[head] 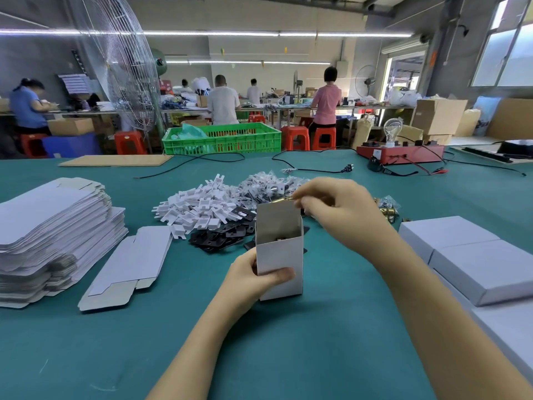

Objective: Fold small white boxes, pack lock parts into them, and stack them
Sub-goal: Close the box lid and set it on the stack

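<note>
Two hands work: my left hand (253, 280) grips the box (279, 252); right hand (331, 206), at 1 o'clock, pinches a brass part (281, 200); I'd lower it straight.

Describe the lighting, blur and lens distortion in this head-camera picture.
Head view: soft, even light from overhead tube lights, faint shadows on the green table; right hand slightly motion-blurred above the sharp white box in the left hand's grip; wide-angle bending at edges; bright window washes out.

Matt cardboard box (279, 255), shiny brass pt (281, 200)
</note>
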{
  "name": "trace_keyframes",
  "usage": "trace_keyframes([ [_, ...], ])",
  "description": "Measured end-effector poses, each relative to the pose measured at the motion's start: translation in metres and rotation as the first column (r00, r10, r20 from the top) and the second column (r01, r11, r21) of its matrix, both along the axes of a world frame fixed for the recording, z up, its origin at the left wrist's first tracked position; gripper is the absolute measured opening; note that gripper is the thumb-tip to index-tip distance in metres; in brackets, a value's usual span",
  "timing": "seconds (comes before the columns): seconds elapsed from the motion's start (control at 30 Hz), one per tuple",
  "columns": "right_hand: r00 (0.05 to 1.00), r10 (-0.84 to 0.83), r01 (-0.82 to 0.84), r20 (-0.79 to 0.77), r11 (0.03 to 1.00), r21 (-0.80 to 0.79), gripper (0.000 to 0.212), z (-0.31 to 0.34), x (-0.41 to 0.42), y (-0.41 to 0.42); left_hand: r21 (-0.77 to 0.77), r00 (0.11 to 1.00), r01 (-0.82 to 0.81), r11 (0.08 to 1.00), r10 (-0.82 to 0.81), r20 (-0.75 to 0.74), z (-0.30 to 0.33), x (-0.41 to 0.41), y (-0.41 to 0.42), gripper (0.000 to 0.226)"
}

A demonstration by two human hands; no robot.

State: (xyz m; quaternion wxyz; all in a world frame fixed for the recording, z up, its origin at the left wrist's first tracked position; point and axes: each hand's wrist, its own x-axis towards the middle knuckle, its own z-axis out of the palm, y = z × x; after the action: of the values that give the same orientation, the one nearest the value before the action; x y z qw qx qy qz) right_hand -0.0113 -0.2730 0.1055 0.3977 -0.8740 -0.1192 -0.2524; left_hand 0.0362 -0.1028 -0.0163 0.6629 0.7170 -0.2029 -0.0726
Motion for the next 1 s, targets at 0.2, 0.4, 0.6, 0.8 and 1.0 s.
trace_keyframes([
  [0.2, 0.931, 0.091, 0.126, -0.353, 0.828, 0.546, 0.028, -0.084, 0.005, 0.011, -0.167, 0.998, -0.048, 0.985, 0.041, -0.047, 0.006, -0.005, -0.006, 0.046],
  [0.4, 0.929, 0.205, 0.091, -0.308, 0.678, 0.729, 0.05, -0.115, 0.0, 0.02, -0.163, 0.997, -0.058, 0.985, 0.049, -0.055, 0.008, -0.02, -0.023, 0.058],
  [0.6, 0.895, 0.356, 0.021, -0.267, 0.565, 0.825, 0.062, -0.116, 0.002, 0.015, -0.209, 0.982, 0.005, 0.978, -0.045, -0.186, 0.014, -0.029, -0.037, 0.092],
  [0.8, 0.872, 0.432, -0.042, -0.229, 0.533, 0.845, 0.055, -0.109, 0.003, 0.015, -0.335, 0.955, -0.022, 0.942, -0.08, -0.286, 0.017, -0.024, -0.04, 0.061],
  [1.0, 0.866, 0.448, -0.059, -0.22, 0.531, 0.845, 0.055, -0.107, 0.005, 0.015, -0.323, 0.94, -0.112, 0.94, -0.005, -0.342, 0.021, -0.021, -0.037, 0.038],
])
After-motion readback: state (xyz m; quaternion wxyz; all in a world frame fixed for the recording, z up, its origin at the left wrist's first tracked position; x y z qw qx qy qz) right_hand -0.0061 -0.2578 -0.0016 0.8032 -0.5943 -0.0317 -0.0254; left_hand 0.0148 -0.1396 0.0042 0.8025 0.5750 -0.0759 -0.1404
